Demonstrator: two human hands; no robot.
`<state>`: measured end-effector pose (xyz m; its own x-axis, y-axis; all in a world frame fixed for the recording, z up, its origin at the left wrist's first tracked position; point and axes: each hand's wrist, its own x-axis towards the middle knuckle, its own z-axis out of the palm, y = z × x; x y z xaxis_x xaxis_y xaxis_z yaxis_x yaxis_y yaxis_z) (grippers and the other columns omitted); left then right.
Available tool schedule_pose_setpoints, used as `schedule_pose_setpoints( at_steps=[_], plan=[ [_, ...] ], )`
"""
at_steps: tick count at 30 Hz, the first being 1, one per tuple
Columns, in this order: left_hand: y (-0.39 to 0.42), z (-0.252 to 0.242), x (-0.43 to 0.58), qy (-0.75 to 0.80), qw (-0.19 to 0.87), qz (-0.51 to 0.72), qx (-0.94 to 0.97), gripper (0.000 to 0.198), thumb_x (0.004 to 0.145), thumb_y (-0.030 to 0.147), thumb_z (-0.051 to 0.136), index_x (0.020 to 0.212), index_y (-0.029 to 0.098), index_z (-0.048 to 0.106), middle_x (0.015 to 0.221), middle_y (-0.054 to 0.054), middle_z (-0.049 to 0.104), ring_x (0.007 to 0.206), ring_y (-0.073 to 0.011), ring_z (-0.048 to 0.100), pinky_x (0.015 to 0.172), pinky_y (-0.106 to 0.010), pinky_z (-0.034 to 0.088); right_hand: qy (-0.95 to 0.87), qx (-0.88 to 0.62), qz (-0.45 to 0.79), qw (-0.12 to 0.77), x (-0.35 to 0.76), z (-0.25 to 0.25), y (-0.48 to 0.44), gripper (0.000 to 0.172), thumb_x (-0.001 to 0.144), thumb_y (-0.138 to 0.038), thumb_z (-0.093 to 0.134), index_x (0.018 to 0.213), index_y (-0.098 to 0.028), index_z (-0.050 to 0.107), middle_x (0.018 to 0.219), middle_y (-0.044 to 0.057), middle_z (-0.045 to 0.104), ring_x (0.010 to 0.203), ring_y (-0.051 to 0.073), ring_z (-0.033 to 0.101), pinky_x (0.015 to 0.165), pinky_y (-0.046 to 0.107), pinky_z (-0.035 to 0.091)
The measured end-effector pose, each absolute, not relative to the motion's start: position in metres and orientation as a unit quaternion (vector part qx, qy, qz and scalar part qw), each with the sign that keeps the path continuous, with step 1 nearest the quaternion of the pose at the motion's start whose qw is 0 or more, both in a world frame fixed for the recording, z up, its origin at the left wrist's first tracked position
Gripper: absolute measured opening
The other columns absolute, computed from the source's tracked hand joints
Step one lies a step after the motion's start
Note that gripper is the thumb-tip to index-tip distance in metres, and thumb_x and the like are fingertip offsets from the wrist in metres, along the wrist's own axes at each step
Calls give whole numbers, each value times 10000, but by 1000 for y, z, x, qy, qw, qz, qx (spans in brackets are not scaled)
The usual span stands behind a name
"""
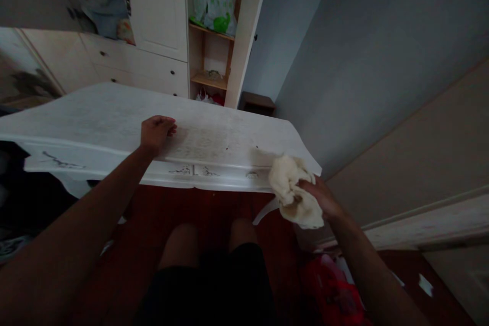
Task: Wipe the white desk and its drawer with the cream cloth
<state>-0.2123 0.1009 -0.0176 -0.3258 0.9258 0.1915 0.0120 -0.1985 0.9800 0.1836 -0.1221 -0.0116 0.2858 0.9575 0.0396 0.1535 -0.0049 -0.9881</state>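
Observation:
A crumpled cream-coloured cloth [292, 191] hangs from my right hand [317, 194], whose fingers are wrapped into its folds. It is at the front right edge of a long white table [126, 112]. My left hand [156, 134] is over the table's front part, left of the middle, its fingers loosely curled in and nothing visible in them. Whether it rests on the surface I cannot tell. Grey-brown smudges mark the tabletop to the right of my left hand, and a couple of small dark specks lie farther right.
Behind the table stands a white cabinet [160, 10] with an open door and plastic bags [221, 2] on a shelf. A grey wall [382, 35] rises on the right. Red bags [332, 285] lie on the dark red floor at the lower right.

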Motion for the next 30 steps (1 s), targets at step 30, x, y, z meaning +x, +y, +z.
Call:
schedule_pose_setpoints(
  at_steps=[30],
  plan=[
    [95,-14,-214,529,347,622,461,32,645,208,630,665,183,636,581,12,625,518,-118,567,528,-232,450,-715,-595,118,346,134,-1,39,746,811,-627,603,1381,-163,478,1380,176,560,1235,291,547,1039,436,410]
  ],
)
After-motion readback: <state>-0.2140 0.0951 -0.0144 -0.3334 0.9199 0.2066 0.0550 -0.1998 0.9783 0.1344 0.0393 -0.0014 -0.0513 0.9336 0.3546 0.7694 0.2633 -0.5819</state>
